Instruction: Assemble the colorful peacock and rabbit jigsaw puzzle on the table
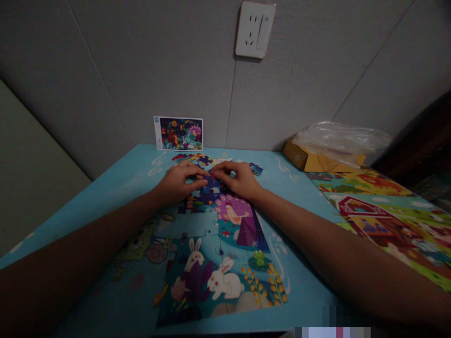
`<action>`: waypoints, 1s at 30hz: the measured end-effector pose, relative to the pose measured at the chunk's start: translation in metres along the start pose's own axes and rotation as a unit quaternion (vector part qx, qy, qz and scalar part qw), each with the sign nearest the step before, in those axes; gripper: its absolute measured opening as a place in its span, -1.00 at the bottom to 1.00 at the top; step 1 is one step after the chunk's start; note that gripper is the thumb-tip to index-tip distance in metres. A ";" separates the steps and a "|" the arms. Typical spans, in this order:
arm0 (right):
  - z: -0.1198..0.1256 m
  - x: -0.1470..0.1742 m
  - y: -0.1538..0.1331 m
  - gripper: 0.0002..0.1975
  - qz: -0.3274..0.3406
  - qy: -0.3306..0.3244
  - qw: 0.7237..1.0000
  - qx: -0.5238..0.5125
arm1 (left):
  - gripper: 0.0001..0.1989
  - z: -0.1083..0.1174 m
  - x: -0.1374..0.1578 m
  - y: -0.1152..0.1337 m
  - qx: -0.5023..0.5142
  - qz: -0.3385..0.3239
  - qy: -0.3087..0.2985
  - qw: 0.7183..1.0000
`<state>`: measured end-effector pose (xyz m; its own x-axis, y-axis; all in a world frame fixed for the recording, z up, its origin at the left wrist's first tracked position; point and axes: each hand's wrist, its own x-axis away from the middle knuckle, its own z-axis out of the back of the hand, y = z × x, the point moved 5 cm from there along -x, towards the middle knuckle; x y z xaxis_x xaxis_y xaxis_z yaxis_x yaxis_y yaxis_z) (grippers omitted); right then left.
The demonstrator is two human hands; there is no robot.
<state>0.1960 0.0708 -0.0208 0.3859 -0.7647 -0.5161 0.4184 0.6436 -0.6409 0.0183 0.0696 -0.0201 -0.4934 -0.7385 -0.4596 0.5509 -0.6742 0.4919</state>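
A partly joined jigsaw puzzle (225,272) lies on the blue table, with white rabbits, a frog and a pink peacock on it. At its far edge, my left hand (180,182) holds a dark blue puzzle piece (211,184) between thumb and fingers. My right hand (241,178) pinches at the same spot from the other side, its thumb and index finger at the piece's top edge. The fingertips of both hands nearly meet and partly hide the piece. Just beyond the hands, loose puzzle pieces (199,158) lie in a pile, partly covered by my fingers.
A picture card (179,134) leans on the grey wall at the table's back. To the right sit a yellow box (317,159) with clear plastic (341,141) on top and other colourful picture puzzles (394,225). A wall socket (255,30) is above.
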 end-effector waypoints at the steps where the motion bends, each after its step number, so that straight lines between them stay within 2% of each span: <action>1: -0.001 0.000 -0.001 -0.83 -0.002 -0.011 1.000 -0.010 | -0.69 0.001 0.001 0.001 0.007 -0.002 0.001 1.000; 5: -0.012 0.001 -0.002 -0.79 -0.051 -0.092 0.990 -0.097 | -0.73 0.002 0.003 0.006 0.027 -0.017 -0.011 0.999; 10: -0.025 0.004 -0.007 -0.75 -0.121 -0.189 0.946 -0.235 | -0.62 0.004 0.003 0.008 0.040 -0.040 -0.017 0.998; 13: -0.031 0.008 -0.014 -0.78 -0.126 -0.251 0.924 -0.258 | -0.61 0.003 0.002 0.008 0.017 -0.049 -0.024 0.998; 16: -0.039 0.013 -0.019 -0.83 -0.120 -0.295 0.915 -0.249 | -0.64 0.001 0.001 0.007 -0.009 -0.044 -0.038 0.998; 22: -0.046 0.017 -0.017 -0.82 -0.132 -0.295 0.916 -0.236 | -0.67 0.001 0.001 0.007 -0.024 -0.041 -0.038 0.998; 30: -0.049 0.013 -0.023 -0.88 -0.164 -0.231 0.924 -0.258 | -0.67 0.001 0.002 0.008 -0.032 -0.057 -0.030 0.997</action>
<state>0.1504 0.0448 -0.0405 0.6672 -0.7445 -0.0243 0.1735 0.1872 -0.9669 0.0210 0.0625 -0.0158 -0.5940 -0.6578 -0.4632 0.5294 -0.7531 0.3906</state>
